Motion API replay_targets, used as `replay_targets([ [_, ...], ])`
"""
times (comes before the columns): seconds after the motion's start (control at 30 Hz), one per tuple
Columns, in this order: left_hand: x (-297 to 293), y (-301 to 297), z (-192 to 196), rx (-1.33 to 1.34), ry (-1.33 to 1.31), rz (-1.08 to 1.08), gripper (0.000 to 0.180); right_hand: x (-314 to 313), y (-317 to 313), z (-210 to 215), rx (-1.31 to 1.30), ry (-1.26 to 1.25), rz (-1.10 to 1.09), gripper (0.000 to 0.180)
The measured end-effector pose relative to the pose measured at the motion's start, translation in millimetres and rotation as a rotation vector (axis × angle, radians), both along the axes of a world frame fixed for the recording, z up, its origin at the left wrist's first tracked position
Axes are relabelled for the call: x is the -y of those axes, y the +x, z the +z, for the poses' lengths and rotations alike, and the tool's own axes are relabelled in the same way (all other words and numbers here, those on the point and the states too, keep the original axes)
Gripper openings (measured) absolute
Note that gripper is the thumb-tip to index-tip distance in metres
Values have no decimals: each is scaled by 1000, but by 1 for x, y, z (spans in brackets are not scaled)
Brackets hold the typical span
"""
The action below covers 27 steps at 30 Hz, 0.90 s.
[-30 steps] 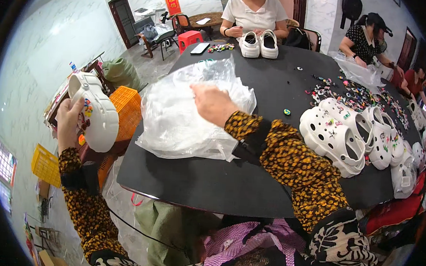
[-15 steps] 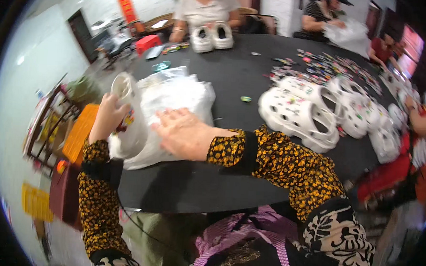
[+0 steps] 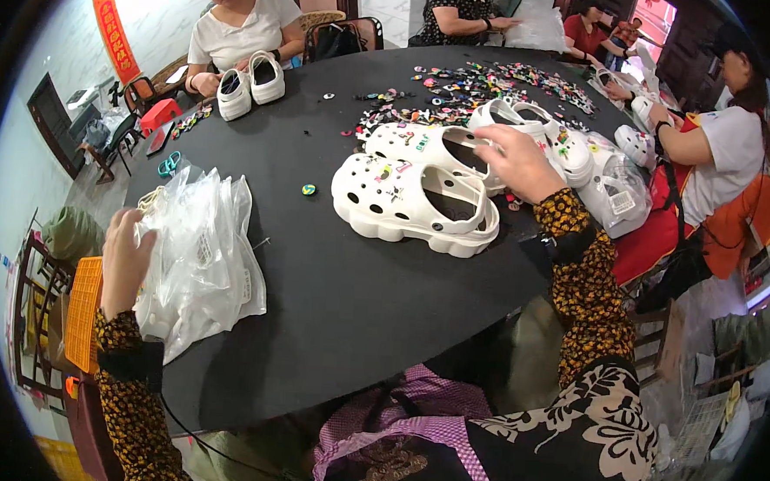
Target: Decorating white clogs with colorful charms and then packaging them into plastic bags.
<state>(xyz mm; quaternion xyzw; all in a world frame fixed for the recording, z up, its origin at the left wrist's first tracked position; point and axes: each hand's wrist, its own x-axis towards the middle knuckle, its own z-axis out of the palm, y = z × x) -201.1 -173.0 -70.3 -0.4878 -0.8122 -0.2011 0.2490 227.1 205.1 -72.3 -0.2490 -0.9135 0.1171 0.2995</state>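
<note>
Arching at 2 o'clock from the middle of the view, the right hand (image 3: pixel 521 163) is loose and grasps nothing visible, its fingers parted over the heel end of two white clogs. I cannot tell whether its fingertips touch them. The near clog (image 3: pixel 402 222) lies just past 12 o'clock, sole down, toe toward 9 o'clock, with small charms on its upper. The far clog (image 3: pixel 397 144) sits close beside it, toward 12 o'clock, pointing the same way and also decorated.

At 9 o'clock the left hand (image 3: pixel 126 257) is upright and relaxed, thumb apart from the fingers, with nothing visible in its grasp. It is at the outer edge of the clear bags (image 3: pixel 205 262), which lie crumpled on the black table (image 3: pixel 337 325); contact is unclear.

One round charm (image 3: pixel 308 189) lies alone at 10 o'clock. Loose charms (image 3: pixel 489 87) spread across 1 o'clock. A bagged clog (image 3: pixel 618 196) lies between 2 and 3 o'clock. At 11 o'clock a person (image 3: pixel 250 31) sits behind a pair of white shoes (image 3: pixel 266 86).
</note>
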Motion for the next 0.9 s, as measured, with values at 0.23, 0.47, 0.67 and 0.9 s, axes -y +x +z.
replay_targets([
  [0.23, -119, 181, -5, 860, -105, -394, 54, -52, 25, -47, -64, -319, -144, 37],
  [0.47, -206, 249, -54, 1376, -141, -342, 88, -82, 15, -71, -61, -159, -167, 43],
  [0.67, -236, 258, -90, 1051, 87, -189, 104, -67, 7, -57, -107, -325, -164, 51],
  [0.9, -231, 284, -62, 1226, 111, -154, 98, -73, -2, -42, 41, -225, -146, 39],
])
